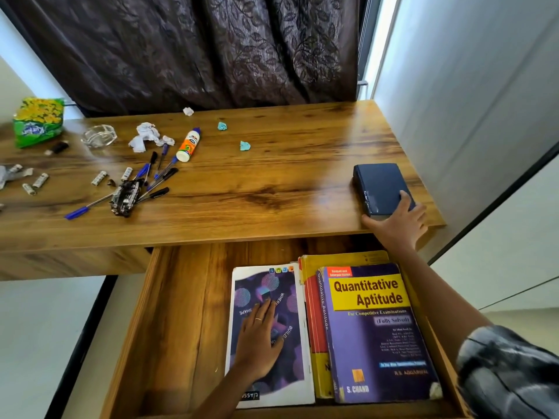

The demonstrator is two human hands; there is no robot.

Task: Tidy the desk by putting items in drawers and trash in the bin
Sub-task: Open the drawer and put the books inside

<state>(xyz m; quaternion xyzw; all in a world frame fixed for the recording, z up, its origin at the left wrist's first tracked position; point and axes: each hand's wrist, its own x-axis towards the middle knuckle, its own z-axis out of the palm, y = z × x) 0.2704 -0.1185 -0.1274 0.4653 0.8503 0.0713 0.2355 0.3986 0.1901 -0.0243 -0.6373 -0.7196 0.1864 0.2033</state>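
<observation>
Books (pixel 375 328) fill the open drawer (pixel 181 313); left hand (pixel 260 334) flat, right hand (pixel 399 222) grips a blue book (pixel 381 182).

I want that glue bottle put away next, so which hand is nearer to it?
Left, though neither is close. The left hand lies flat on a notebook in the open drawer; the right hand holds the dark blue book, farther from the glue bottle.

- The person's left hand (pixel 259 337) lies flat, palm down, fingers straight and together, a ring on one finger; its bare forearm enters from the lower edge.
- The right hand (pixel 398 220) reaches forward, arm extended, fingers spread and bent, sleeve at the elbow.
</observation>
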